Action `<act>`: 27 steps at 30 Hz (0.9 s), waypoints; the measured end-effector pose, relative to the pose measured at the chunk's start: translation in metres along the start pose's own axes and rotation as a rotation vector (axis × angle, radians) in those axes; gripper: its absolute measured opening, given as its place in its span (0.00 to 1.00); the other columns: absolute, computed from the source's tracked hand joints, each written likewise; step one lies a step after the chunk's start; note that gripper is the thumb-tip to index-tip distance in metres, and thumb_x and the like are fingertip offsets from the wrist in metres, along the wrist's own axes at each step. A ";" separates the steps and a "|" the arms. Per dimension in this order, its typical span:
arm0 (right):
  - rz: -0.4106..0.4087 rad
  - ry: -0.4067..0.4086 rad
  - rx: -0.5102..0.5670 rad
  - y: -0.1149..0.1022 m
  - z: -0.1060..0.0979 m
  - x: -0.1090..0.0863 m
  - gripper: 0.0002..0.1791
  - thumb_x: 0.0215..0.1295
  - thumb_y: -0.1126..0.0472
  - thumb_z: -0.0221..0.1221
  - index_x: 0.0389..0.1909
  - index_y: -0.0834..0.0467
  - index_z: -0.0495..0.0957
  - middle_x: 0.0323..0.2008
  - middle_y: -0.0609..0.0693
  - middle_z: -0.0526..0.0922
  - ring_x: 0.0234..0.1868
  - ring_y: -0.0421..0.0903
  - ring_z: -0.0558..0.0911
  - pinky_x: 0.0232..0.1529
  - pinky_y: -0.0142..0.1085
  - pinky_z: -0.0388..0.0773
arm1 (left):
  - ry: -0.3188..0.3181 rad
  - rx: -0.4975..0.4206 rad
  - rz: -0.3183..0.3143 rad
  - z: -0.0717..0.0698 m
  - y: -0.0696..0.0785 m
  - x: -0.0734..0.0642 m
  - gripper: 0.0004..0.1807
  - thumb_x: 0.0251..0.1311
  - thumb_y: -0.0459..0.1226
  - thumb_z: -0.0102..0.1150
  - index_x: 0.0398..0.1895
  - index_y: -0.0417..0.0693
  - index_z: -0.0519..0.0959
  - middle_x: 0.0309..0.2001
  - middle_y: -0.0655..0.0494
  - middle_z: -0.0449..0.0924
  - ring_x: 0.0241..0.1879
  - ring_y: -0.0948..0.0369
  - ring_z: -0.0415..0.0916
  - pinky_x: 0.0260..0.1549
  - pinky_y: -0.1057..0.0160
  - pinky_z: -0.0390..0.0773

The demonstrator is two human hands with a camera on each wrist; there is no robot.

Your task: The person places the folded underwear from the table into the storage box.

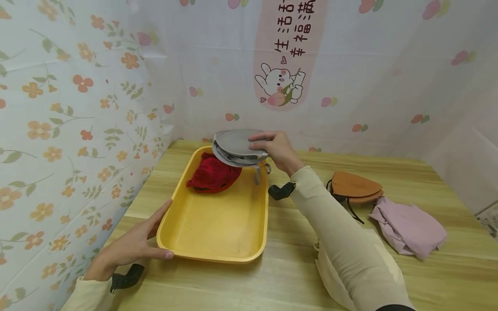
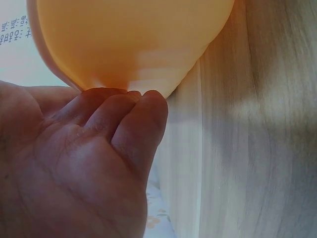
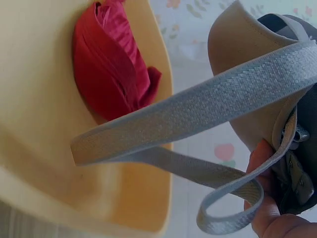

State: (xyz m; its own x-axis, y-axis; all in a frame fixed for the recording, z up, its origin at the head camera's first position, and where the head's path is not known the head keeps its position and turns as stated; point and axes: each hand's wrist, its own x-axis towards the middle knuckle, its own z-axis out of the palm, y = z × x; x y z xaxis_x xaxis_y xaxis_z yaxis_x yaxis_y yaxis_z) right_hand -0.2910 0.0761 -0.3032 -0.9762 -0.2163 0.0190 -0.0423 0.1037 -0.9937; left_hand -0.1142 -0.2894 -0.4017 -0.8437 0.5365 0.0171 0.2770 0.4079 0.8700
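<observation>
My right hand [image 1: 278,149] pinches a folded grey bra [image 1: 237,144] above the far end of a yellow plastic tray [image 1: 218,257]. In the right wrist view, its grey strap [image 3: 198,111] hangs down in a loop over the tray, and the fingers grip the edge beside the hooks. Inside the tray's far left corner lies a red satiny bra [image 1: 214,172]. With thumb and fingers spread around the near left corner, my left hand [image 1: 130,246] holds the tray. The left wrist view shows those fingertips [image 2: 153,101] bent against the outer wall.
On the table's right side lie an orange-brown bra [image 1: 354,185] with black straps and a crumpled mauve cloth piece [image 1: 408,226]. A cream garment [image 1: 330,276] lies partly under my right forearm. Patterned sheets [image 1: 218,77] hang behind and to the left.
</observation>
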 end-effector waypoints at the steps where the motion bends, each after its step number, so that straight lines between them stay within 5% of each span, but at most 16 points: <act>1: -0.001 -0.003 0.001 0.001 0.003 0.001 0.17 0.61 0.69 0.65 0.52 0.69 0.83 0.64 0.56 0.77 0.62 0.51 0.76 0.62 0.44 0.77 | 0.002 0.001 0.000 0.000 0.000 0.000 0.65 0.55 0.36 0.73 0.82 0.45 0.33 0.78 0.27 0.44 0.65 0.81 0.64 0.58 0.82 0.66; 6: 0.014 -0.019 -0.014 0.004 0.017 0.004 0.17 0.61 0.70 0.66 0.51 0.69 0.83 0.61 0.57 0.79 0.56 0.49 0.79 0.56 0.40 0.80 | 0.006 0.009 0.008 0.000 -0.001 -0.002 0.65 0.54 0.35 0.74 0.82 0.44 0.33 0.76 0.25 0.51 0.64 0.80 0.66 0.57 0.82 0.67; 15: 0.051 -0.019 -0.031 0.006 0.034 0.004 0.16 0.60 0.70 0.66 0.50 0.67 0.85 0.60 0.56 0.80 0.49 0.46 0.81 0.44 0.31 0.82 | 0.004 -0.006 0.019 -0.001 -0.003 0.000 0.65 0.55 0.35 0.74 0.82 0.44 0.33 0.78 0.27 0.41 0.66 0.84 0.61 0.59 0.83 0.64; 27: 0.105 -0.028 -0.021 0.014 0.055 0.004 0.13 0.64 0.69 0.64 0.48 0.65 0.85 0.59 0.57 0.80 0.38 0.42 0.82 0.33 0.28 0.81 | 0.011 0.003 0.010 0.001 -0.003 -0.001 0.64 0.55 0.36 0.74 0.82 0.45 0.33 0.78 0.27 0.43 0.66 0.83 0.62 0.58 0.82 0.66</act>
State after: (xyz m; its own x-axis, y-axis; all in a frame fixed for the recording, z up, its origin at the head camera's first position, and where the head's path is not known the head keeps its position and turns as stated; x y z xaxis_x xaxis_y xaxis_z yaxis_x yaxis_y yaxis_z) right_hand -0.2835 0.0237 -0.3227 -0.9691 -0.2302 -0.0883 0.0550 0.1470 -0.9876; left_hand -0.1138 -0.2903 -0.4046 -0.8456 0.5329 0.0310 0.2867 0.4044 0.8685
